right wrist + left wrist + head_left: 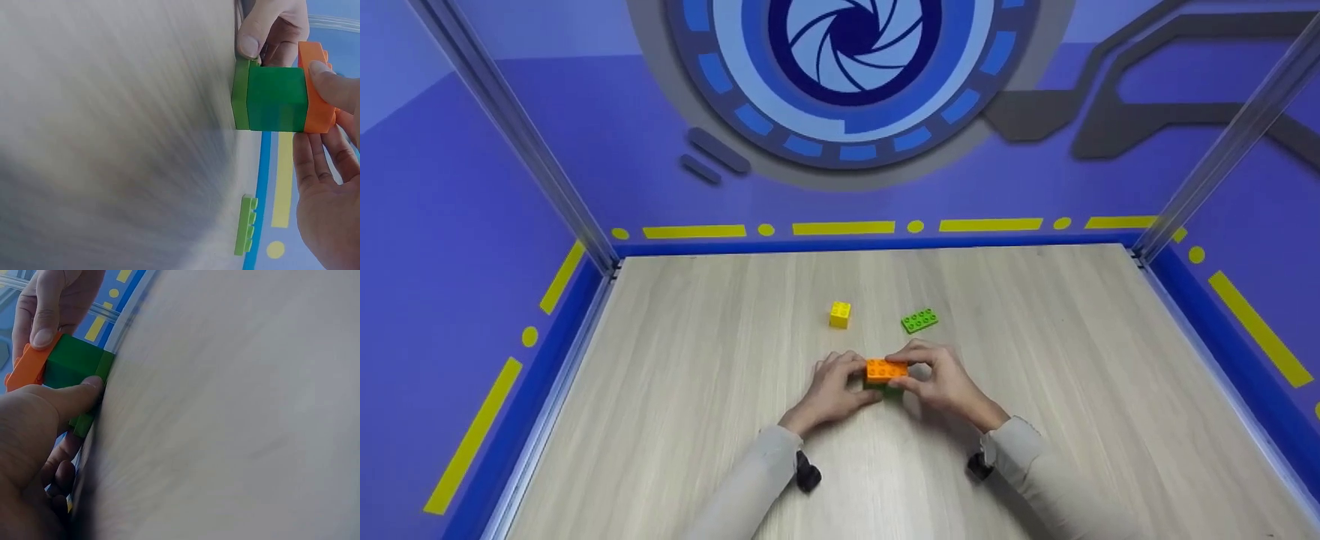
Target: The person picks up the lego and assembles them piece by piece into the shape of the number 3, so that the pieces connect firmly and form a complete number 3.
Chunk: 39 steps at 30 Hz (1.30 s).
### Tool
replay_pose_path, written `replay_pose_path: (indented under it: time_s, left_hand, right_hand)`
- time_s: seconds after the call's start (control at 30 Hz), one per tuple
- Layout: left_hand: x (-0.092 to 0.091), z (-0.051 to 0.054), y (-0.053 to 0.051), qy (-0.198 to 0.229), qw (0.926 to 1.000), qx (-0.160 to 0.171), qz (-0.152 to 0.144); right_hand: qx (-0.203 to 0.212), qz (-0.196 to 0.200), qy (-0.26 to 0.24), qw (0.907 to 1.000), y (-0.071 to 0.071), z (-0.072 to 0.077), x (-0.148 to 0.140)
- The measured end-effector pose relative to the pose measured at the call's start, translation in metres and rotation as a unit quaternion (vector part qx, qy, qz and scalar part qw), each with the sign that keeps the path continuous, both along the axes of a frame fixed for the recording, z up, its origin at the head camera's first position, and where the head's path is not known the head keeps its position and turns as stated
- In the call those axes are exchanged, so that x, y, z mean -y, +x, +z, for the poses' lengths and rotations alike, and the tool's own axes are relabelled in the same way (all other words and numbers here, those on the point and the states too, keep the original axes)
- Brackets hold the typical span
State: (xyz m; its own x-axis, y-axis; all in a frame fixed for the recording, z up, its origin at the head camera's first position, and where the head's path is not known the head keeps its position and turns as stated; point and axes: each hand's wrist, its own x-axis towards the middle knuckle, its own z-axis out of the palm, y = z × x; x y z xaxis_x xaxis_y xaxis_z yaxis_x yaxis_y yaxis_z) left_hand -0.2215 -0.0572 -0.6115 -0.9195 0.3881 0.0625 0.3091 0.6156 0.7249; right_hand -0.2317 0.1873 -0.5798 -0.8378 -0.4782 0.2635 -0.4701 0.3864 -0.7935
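Note:
Between both hands stands a small stack of toy bricks on the table. On top lies a flat orange brick (886, 370), studs up, gripped by my right hand (941, 380) with the thumb on the near side and fingers opposite. Below it is a tall dark green block (277, 100), which sits on a thin green brick (241, 98) at the bottom. My left hand (836, 388) holds the lower part from the left, its thumb (84, 391) against the green bricks. In the right wrist view, the orange brick sits against the dark green block.
Beyond the hands, a yellow brick (841, 315) stands on the wooden table (697, 337). To its right lies a flat light green brick (920, 321) with several studs. Blue-purple panels (585, 150) with metal corner posts border the table at the back and sides.

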Motion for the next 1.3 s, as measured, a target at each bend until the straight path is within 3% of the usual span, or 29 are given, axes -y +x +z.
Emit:
replay_pose_path:
  time_s: [0.2, 0.37, 0.57, 0.9, 1.07, 1.3]
  left_hand:
    - [0.007, 0.002, 0.001, 0.094, 0.995, 0.032, -0.016]
    - [0.011, 0.002, 0.002, 0.124, 0.9909, 0.045, -0.028]
    - [0.016, 0.008, 0.002, 0.118, 0.9912, 0.053, -0.028]
    - [0.027, 0.023, -0.001, 0.082, 0.9932, 0.06, -0.056]
    - [0.031, 0.025, -0.005, 0.096, 0.9929, 0.047, -0.053]
    - [0.037, 0.029, -0.014, 0.101, 0.9943, 0.024, -0.024]
  right_hand:
    - [0.01, 0.0, -0.006, 0.9999, 0.003, 0.0, -0.001]
    - [0.014, 0.005, -0.02, 0.9997, 0.004, -0.001, -0.001]
    - [0.035, 0.006, -0.061, 0.9975, 0.008, -0.009, -0.004]
    - [0.153, -0.034, -0.119, 0.9805, 0.012, -0.02, -0.007]
    - [0.175, -0.041, -0.151, 0.972, 0.012, -0.026, -0.006]
    - [0.21, -0.038, -0.193, 0.9577, 0.012, -0.033, -0.006]
